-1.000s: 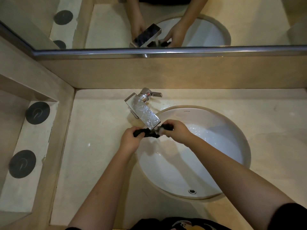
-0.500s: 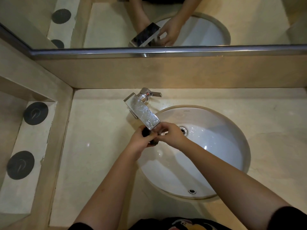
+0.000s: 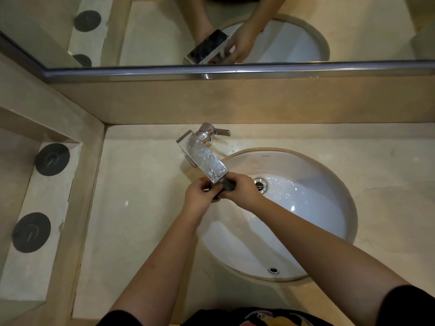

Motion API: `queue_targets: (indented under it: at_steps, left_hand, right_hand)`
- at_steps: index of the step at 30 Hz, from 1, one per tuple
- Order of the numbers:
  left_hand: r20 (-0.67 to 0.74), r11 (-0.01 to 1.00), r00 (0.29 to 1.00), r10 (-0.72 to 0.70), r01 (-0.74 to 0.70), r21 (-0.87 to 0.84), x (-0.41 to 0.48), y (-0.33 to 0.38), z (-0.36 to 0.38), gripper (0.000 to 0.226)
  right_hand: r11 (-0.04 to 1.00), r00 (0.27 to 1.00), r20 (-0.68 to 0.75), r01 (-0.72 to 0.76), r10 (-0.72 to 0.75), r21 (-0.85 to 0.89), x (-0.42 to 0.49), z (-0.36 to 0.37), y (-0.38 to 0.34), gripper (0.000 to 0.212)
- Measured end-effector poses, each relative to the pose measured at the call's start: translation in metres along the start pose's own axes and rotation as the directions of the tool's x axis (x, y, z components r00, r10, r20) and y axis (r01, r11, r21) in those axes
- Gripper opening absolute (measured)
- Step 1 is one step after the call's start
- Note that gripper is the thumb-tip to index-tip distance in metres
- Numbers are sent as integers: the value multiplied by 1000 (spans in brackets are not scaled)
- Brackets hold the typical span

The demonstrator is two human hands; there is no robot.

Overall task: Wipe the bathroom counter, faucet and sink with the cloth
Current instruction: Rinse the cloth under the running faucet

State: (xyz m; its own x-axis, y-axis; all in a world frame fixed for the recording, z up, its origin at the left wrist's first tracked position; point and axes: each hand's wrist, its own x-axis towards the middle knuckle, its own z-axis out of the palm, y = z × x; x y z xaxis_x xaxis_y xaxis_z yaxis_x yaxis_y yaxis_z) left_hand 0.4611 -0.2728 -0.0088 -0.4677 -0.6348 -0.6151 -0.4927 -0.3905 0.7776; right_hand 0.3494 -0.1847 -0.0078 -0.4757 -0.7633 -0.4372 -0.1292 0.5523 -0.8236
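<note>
A small dark cloth (image 3: 227, 186) is bunched up just below the spout tip of the chrome faucet (image 3: 203, 158), over the left edge of the white oval sink (image 3: 317, 227). Both hands grip it with curled fingers, close together: the left hand (image 3: 199, 196) on its left end, the right hand (image 3: 243, 191) on its right end. Water droplets glisten around the metal drain (image 3: 259, 184). A beige stone counter (image 3: 141, 208) surrounds the sink. A mirror (image 3: 364, 27) runs along the back wall. Two dark round discs (image 3: 52, 159) sit on a lower ledge at the left.
</note>
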Motion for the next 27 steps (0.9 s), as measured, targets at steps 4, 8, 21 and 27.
queue_targets:
  at_steps: [4,8,21,27]
  left_hand:
    - [-118,999,992,-42,45,20,1,-5,5,10]
    - [-118,998,991,-70,70,-2,1,-4,-1,9]
    - [47,992,995,-86,89,-87,-5,12,-10,19]
    - [-159,996,985,66,-57,65,-1,18,-24,14]
  right_hand:
    - [989,999,-34,5,-10,-150,-5,10,2,10]
    - [988,998,8,65,-65,-141,-8,11,4,9]
    - [724,962,189,-273,197,634,2,-2,1,30]
    - [946,981,7,-189,194,262,0,-9,7,42]
